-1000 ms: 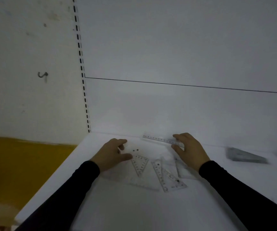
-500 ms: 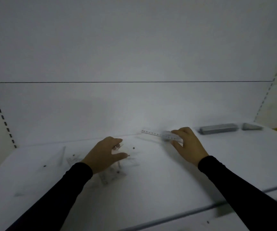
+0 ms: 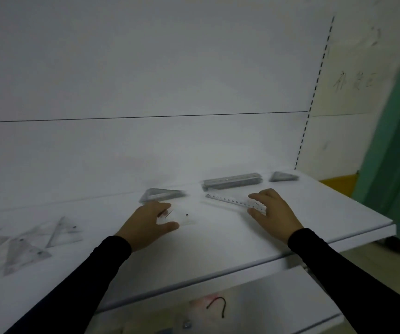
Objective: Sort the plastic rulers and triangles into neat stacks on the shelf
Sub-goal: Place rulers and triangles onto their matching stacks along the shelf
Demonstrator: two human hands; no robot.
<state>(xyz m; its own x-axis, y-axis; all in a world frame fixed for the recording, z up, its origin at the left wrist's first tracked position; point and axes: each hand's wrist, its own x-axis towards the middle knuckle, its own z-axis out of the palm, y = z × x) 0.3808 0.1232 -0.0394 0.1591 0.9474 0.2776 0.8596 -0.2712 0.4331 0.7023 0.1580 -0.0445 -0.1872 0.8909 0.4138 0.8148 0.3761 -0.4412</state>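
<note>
— While your right hand pinches one end of the clear ruler, where does the rest of it lie?

— Your fingers curl over its right end, thumb below, and the ruler runs leftward from them, low over the white shelf. Whether its far end touches the surface, you cannot tell.

— And your left hand?

— Your left hand grips a clear triangle, almost invisible but for a small dark dot; fingers above its edge, thumb beneath, clamped on it.

— Where are the stacks?

— A stack of triangles sits just behind your left hand, near the back panel. A stack of rulers lies just behind the ruler you hold. A smaller triangle stack stands to its right, near the shelf's corner.

— Anything loose?

— Several loose triangles lie scattered and overlapping at the far left of the shelf, well apart from your hands. Both your sleeves are black. Below, a lower shelf carries a dark curved cord.
</note>
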